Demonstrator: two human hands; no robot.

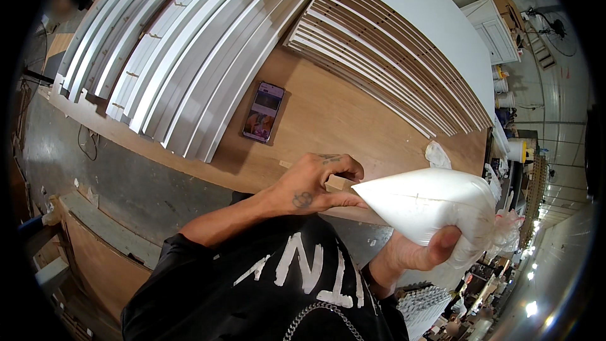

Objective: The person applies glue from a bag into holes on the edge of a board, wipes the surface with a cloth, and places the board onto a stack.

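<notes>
My right hand is wrapped round a cone-shaped plastic bag full of white material. The bag's gathered, tied end points right, and its narrow tip points left toward my left hand. Between thumb and fingers, my left hand pinches a small light-brown wood block. The bag's tip is right by the block; I cannot tell whether they touch. Beyond the left hand, a phone with a lit screen lies on the brown wooden table.
Long white moulding strips lie side by side at the left, reaching past the table's near edge. A stack of white-edged boards lies at the back right. Near the bag is a crumpled white scrap. A white cabinet stands beyond.
</notes>
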